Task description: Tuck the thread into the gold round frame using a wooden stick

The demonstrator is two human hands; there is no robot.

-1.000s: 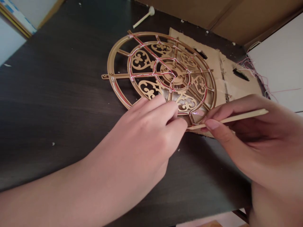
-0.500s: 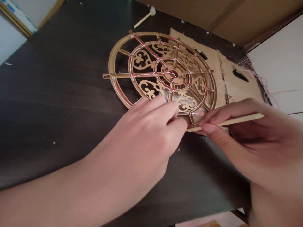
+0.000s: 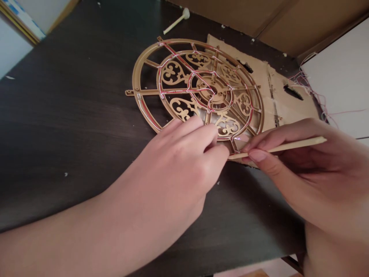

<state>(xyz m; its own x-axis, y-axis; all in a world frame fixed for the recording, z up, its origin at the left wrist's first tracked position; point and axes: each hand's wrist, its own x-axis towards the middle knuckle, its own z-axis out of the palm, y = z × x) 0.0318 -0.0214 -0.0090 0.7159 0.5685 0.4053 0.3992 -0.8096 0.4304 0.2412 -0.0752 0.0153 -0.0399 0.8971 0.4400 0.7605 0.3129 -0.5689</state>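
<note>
Right hand (image 3: 319, 165) barely shifts, pinching the stick (image 3: 296, 145); work stays at the frame (image 3: 205, 93), toward near edge of bench (image 3: 72, 127); left hand (image 3: 181, 161) curls, hold hidden

a dark table (image 3: 72, 115) carries cardboard (image 3: 298, 109), a ball-tipped stick (image 3: 174, 24), white scraps (image 3: 66, 174)

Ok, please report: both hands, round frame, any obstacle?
Left hand at near side of round frame. Right hand pinching thin stick. Frame partly over cardboard, wires along it. View blocked: left hand hides its fingertips.
</note>
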